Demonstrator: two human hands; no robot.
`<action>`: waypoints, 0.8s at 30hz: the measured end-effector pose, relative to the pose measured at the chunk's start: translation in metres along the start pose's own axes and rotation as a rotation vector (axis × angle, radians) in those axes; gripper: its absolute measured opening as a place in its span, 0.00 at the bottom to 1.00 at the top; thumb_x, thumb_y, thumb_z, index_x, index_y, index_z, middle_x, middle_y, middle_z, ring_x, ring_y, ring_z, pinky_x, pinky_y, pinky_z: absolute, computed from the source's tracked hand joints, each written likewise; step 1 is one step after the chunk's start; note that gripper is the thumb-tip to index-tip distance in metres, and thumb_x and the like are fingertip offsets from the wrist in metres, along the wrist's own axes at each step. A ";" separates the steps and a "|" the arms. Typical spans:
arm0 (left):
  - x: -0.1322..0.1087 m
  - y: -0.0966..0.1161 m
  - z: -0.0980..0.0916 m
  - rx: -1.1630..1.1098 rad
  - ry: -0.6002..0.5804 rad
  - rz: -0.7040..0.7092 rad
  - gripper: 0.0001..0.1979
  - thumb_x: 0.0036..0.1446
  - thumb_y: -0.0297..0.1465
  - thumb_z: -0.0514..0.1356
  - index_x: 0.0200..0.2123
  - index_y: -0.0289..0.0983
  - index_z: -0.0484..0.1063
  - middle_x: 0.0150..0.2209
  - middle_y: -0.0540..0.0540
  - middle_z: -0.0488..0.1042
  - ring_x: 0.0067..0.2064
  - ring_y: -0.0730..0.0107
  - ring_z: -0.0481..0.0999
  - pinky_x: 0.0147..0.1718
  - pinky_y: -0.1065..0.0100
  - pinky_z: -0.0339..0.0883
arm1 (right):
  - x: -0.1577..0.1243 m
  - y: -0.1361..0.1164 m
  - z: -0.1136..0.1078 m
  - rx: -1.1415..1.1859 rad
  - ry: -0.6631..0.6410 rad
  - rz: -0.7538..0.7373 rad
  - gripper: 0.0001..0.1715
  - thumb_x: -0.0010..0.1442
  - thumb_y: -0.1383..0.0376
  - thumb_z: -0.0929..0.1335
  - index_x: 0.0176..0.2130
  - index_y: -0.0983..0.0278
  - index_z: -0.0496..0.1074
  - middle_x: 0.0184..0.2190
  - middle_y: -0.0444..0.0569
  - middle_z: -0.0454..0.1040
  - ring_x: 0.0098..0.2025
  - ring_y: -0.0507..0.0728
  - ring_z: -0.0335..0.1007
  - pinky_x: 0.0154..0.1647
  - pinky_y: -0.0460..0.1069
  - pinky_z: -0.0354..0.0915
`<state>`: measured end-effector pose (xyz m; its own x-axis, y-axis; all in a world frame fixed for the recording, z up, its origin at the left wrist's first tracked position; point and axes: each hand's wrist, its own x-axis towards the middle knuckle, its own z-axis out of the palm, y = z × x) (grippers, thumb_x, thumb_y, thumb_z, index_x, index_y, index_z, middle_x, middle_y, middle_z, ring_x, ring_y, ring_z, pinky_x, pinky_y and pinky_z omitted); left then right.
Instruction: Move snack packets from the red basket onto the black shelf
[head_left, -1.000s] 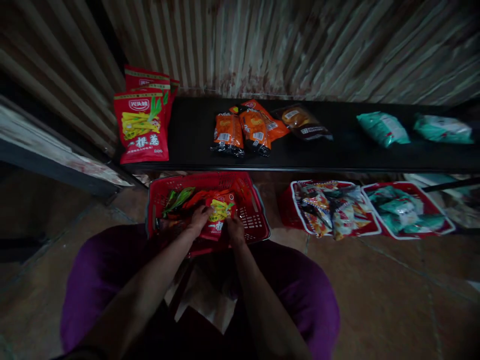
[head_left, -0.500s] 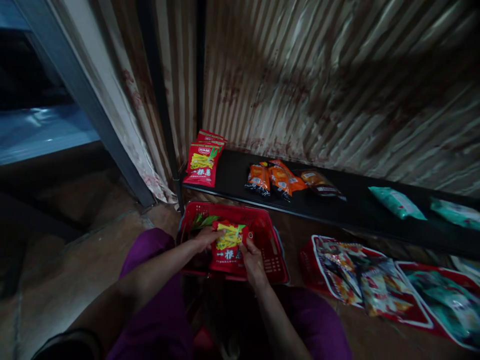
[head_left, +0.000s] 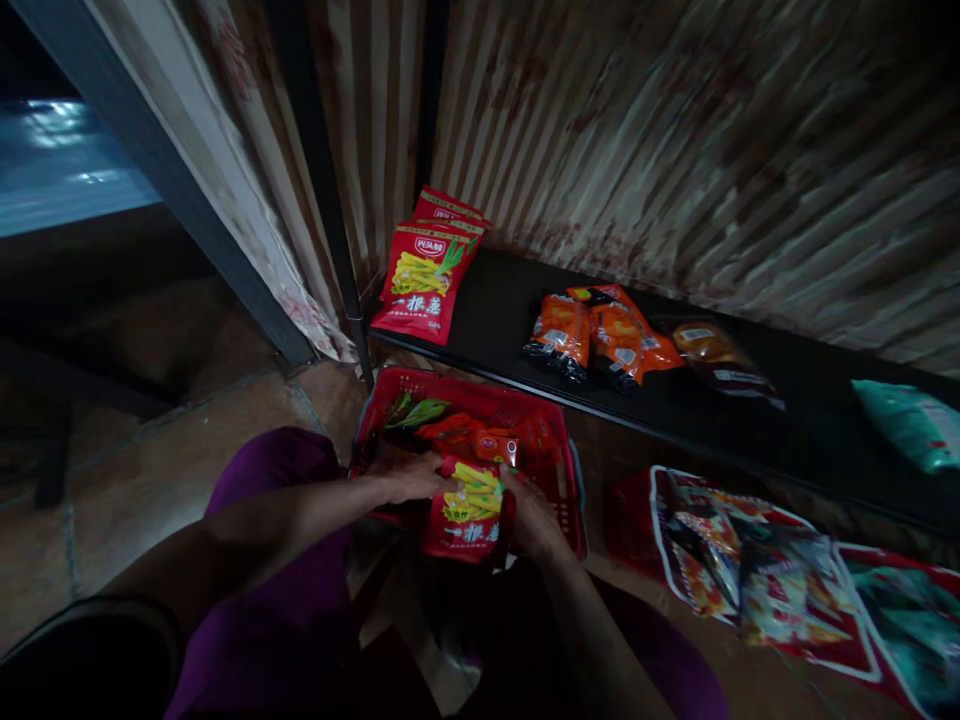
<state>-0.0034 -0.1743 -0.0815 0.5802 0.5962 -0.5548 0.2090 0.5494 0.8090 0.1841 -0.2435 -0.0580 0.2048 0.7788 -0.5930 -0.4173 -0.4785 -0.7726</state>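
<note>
A red snack bag [head_left: 471, 508] with yellow sticks printed on it is held over the near side of a red plastic basket [head_left: 375, 395]. My left hand [head_left: 411, 477] grips its left edge, and my right hand [head_left: 531, 512] is closed on its right edge. Part of the right fingers lies hidden behind the bag. Inside the basket, just beyond my hands, lie orange-red packets [head_left: 491, 440] and something with green leaf shapes [head_left: 416, 410]. Matching red snack bags [head_left: 426, 275] lean upright at the left end of the black shelf [head_left: 502, 300].
Orange snack packets [head_left: 592, 335] and a brown packet [head_left: 716, 355] lie along the shelf, with a teal packet [head_left: 911, 420] farther right. On the floor at right stand a basket of chip bags [head_left: 780, 590] and a basket of teal packets [head_left: 900, 610]. A dark post [head_left: 330, 190] rises at the shelf's left end.
Both hands have drawn the red snack bag down and toward me, uncovering orange-red packets in the basket. The camera view has shifted, so the shelf goods appear larger and farther right.
</note>
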 end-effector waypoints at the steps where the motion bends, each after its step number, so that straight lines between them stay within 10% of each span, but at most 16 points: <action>1: -0.001 -0.001 0.001 0.009 0.013 -0.017 0.17 0.34 0.37 0.71 0.30 0.36 0.78 0.28 0.46 0.79 0.33 0.62 0.77 0.37 0.65 0.68 | 0.003 0.001 -0.001 0.013 0.012 0.052 0.15 0.44 0.55 0.76 0.31 0.60 0.77 0.28 0.50 0.81 0.35 0.64 0.79 0.37 0.56 0.74; 24: 0.030 0.043 0.002 -0.588 0.080 0.086 0.26 0.36 0.39 0.72 0.39 0.32 0.76 0.36 0.39 0.80 0.40 0.54 0.79 0.47 0.54 0.68 | 0.024 -0.026 0.019 0.165 0.099 -0.063 0.22 0.40 0.54 0.77 0.34 0.61 0.75 0.32 0.48 0.81 0.41 0.63 0.77 0.44 0.55 0.72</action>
<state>0.0247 -0.1339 -0.0625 0.5096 0.6826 -0.5238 -0.3197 0.7154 0.6213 0.1829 -0.2049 -0.0477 0.3178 0.7571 -0.5708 -0.5387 -0.3512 -0.7658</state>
